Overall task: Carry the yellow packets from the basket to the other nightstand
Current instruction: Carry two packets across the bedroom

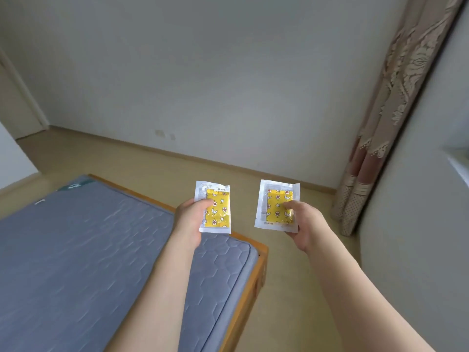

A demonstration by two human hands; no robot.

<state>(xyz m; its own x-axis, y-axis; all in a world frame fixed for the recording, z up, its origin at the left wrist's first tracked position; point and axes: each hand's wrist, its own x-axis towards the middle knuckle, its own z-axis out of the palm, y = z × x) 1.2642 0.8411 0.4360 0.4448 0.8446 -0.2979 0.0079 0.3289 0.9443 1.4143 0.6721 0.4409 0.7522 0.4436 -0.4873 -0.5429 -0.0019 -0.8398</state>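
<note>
Packets up in both hands, arms stretched out ahead of us; the left hand (189, 217) pinches the left yellow packet (215, 209) by its left edge, thumb laid over the front, fingers hidden behind; the right hand (303, 224) grips the right yellow packet (277, 204) at its lower right corner, thumb pressed on the yellow face; both packets stand roughly upright, each a yellow sachet printed with little stars and flowers inside a clear wrapper with white borders; they sit side by side with a gap of floor showing between them, not touching.

Below and to the left we have the bed (256, 283), its wooden frame wrapping a bare grey quilted mattress (76, 250); the left forearm crosses above the mattress corner, and the left packet hangs over the bed's far edge; the foot corner of the frame juts out just beneath the space between our arms.

Ahead lies tan floor (157, 161), running to a pale wall (203, 72) with a skirting strip along its base; off to the right a patterned brown curtain (380, 123) hangs down to the floor, and a plain grey wall section stands just right of it; far left, a pale door frame (22, 97) shows at the edge of view.
</note>
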